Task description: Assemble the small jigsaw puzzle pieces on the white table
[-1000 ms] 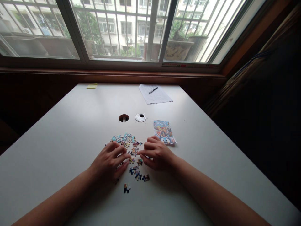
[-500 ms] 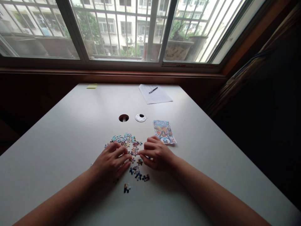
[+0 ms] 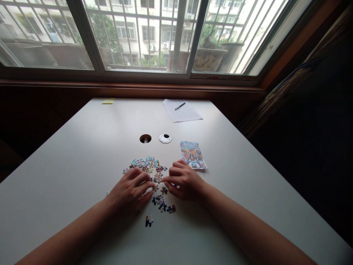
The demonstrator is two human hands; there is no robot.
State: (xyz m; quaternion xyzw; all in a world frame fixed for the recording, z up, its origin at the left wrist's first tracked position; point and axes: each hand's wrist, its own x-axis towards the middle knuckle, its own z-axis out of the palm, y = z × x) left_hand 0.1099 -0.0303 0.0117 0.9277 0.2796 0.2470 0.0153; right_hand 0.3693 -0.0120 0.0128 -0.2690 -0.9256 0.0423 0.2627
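A heap of small jigsaw pieces [image 3: 147,163] lies on the white table, spreading toward me between my hands. My left hand [image 3: 134,187] is at the left of the heap, its curled fingertips closed on a jigsaw piece [image 3: 153,179]. Facing it from the right, my right hand [image 3: 183,180] has its index fingertip and thumb drawn in at small joined pieces [image 3: 158,177]. Both palms hide some pieces. Nearer to me are a few dark blue pieces [image 3: 160,202], a dark piece [image 3: 171,208] and a separate brown-and-white piece [image 3: 149,221].
A colourful picture sheet [image 3: 193,154] lies just beyond my right hand. Farther back are a round cable hole [image 3: 145,138], its silver cover [image 3: 165,138], papers [image 3: 183,114] with a pen [image 3: 180,106] on top, and a yellow sticky note [image 3: 108,101]. A barred window stands behind the table.
Almost nothing differs. My left fingers have shifted very slightly at the pieces; my right hand keeps its place.
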